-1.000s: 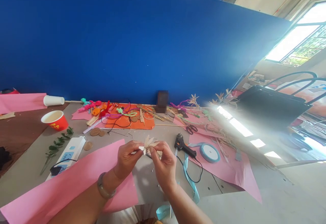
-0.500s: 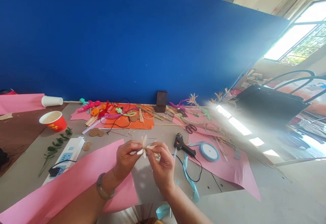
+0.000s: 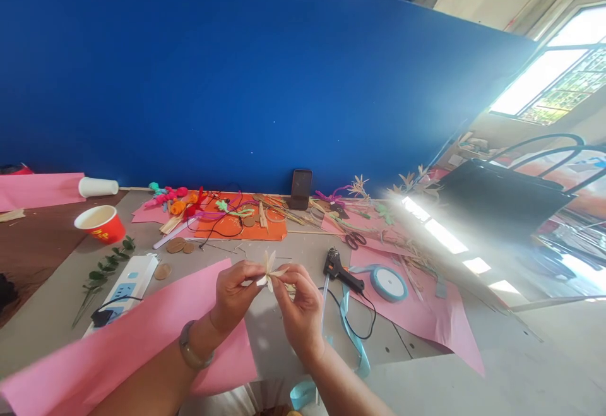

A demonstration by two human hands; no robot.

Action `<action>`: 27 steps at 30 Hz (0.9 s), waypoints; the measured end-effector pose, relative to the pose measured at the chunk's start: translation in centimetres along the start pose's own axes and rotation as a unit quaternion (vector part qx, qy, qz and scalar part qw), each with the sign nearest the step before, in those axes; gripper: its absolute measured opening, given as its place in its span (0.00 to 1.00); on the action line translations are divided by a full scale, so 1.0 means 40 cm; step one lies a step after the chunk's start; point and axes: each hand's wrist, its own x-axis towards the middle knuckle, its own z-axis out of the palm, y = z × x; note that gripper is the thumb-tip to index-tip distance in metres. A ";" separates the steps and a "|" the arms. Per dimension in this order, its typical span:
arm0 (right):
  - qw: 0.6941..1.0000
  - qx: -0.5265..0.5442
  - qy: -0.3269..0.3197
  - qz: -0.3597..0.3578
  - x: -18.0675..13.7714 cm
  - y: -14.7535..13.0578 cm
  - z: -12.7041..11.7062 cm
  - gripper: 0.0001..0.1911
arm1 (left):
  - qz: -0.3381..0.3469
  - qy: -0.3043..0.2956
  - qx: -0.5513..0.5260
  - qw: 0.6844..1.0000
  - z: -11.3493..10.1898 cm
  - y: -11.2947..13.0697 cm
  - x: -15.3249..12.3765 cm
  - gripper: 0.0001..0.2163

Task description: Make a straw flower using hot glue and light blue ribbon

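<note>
Both hands meet above the grey table (image 3: 293, 249) and pinch a small pale straw flower (image 3: 271, 271) with thin pointed petals. My left hand (image 3: 234, 296), a bead bracelet on its wrist, grips the flower from the left with thumb and fingers closed. From the right, my right hand (image 3: 300, 305) pinches the petals with its fingertips. A large pink paper sheet (image 3: 142, 334) lies under my left forearm. Just right of my hands lies a black glue gun (image 3: 341, 271) with its cord.
A light blue ribbon roll (image 3: 388, 282) sits on pink paper at right, scissors (image 3: 355, 239) beyond it. A white power strip (image 3: 125, 286), green sprig (image 3: 106, 271) and red paper cup (image 3: 100, 223) stand left. Orange paper (image 3: 237, 223) with craft bits and a phone (image 3: 300, 189) lie by the blue wall.
My right hand has shifted slightly left and closed tighter on the petals. The flower has turned a little between my fingers. Nothing else on the table has moved.
</note>
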 end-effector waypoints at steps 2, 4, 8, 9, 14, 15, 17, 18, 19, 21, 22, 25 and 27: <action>1.000 0.006 -0.002 0.006 0.001 0.000 0.001 0.06 | 0.004 0.002 0.004 1.000 0.000 -0.002 0.000 0.03; 1.000 0.017 -0.007 0.014 0.001 0.000 0.002 0.07 | 0.009 0.001 0.006 1.000 0.000 -0.004 0.001 0.04; 0.998 0.049 -0.014 0.038 0.001 0.002 0.004 0.08 | 0.016 -0.012 0.003 1.000 0.001 -0.003 0.002 0.03; 0.997 0.057 -0.013 0.045 0.001 0.003 0.005 0.08 | 0.013 -0.016 0.001 1.000 0.000 -0.003 0.003 0.03; 0.995 0.080 -0.013 0.065 -0.001 0.014 0.007 0.09 | 0.007 -0.020 0.003 1.000 0.001 -0.001 0.005 0.02; 0.995 0.081 -0.013 0.065 -0.001 0.017 0.007 0.09 | 0.006 -0.018 0.007 1.000 0.001 -0.001 0.005 0.02; 0.995 0.079 -0.012 0.063 -0.002 0.021 0.008 0.08 | 0.003 -0.017 0.013 1.000 0.002 -0.001 0.006 0.02; 0.995 0.077 -0.011 0.062 -0.002 0.022 0.009 0.08 | 0.002 -0.017 0.015 1.000 0.002 -0.002 0.006 0.03; 0.995 0.074 -0.011 0.061 -0.002 0.023 0.009 0.08 | 0.002 -0.018 0.018 1.000 0.003 -0.002 0.006 0.03; 0.996 0.068 -0.010 0.058 -0.001 0.023 0.010 0.08 | 0.004 -0.018 0.022 1.000 0.003 -0.003 0.004 0.04; 0.996 0.064 -0.009 0.056 0.000 0.021 0.010 0.08 | 0.005 -0.019 0.025 1.000 0.003 -0.004 0.003 0.04; 0.998 0.055 -0.008 0.041 0.003 0.011 0.007 0.07 | 0.004 -0.014 0.034 0.999 0.003 -0.008 0.001 0.04; 0.998 0.046 -0.013 0.032 0.005 0.003 0.004 0.06 | 0.004 -0.013 0.039 0.999 0.003 -0.009 0.001 0.03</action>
